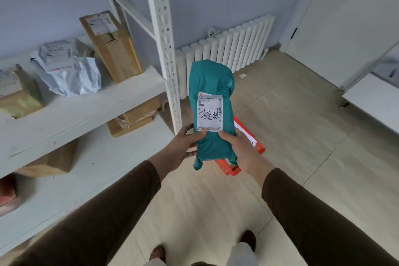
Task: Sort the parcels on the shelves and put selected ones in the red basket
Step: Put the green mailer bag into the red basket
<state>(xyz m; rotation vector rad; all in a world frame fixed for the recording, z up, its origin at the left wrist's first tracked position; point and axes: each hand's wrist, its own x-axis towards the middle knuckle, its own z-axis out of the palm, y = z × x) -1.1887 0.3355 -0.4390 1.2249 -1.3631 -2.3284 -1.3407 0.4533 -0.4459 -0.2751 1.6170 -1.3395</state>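
A teal parcel (212, 112) is held up by both hands: the left hand (183, 147) is curled round its lower left edge, the right hand (238, 147) round its lower right. A red basket (241, 157) is seen on the floor behind it. Boxes (112, 49) and a white bag (71, 75) are kept on the shelf (86, 110).

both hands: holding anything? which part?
Yes. Left hand and right hand grip the teal parcel by its lower end, one on each side, just below the label.

Shelf post (166, 49) blocks left; floor (291, 127) open rt.
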